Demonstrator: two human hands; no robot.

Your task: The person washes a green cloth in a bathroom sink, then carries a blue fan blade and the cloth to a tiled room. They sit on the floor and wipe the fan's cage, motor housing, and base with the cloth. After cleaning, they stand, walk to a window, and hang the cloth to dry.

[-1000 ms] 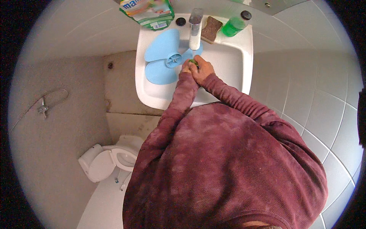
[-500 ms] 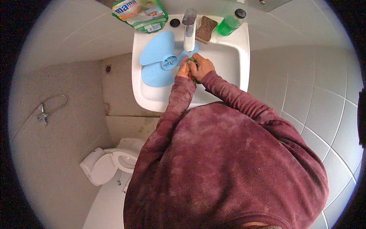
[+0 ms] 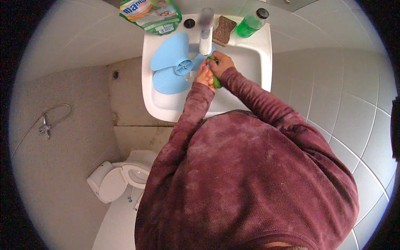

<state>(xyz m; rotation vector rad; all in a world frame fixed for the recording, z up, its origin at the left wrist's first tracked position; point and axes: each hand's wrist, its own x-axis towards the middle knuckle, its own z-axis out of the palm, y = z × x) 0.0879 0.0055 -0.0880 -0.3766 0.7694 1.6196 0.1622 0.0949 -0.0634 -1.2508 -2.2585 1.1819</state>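
Under the faucet [image 3: 206, 35], my two hands are close together over the white sink [image 3: 146, 98]. My right hand [image 3: 222, 65] is closed on a crumpled green cloth-like piece [image 3: 217, 83], whose exact kind is hard to make out. My left hand [image 3: 204, 77] has its fingers curled against the same green piece, palm partly showing. Left of my hands lies a light blue fan blade [image 3: 170, 81] with rounded vanes and a round hub. One vane runs behind my hands and is partly hidden.
A brown-topped sponge [image 3: 225, 30] and a bottle of green liquid [image 3: 249, 26] stand right of the faucet. Left of it are a black cap [image 3: 189, 23] and a green and white pouch [image 3: 155, 17]. A toilet [image 3: 113, 184] and wall shower fitting [image 3: 45, 127] are farther left.
My right hand has shifted slightly up and away from my left. More of the green piece and of my left palm shows between them. The fan blade stays in place.
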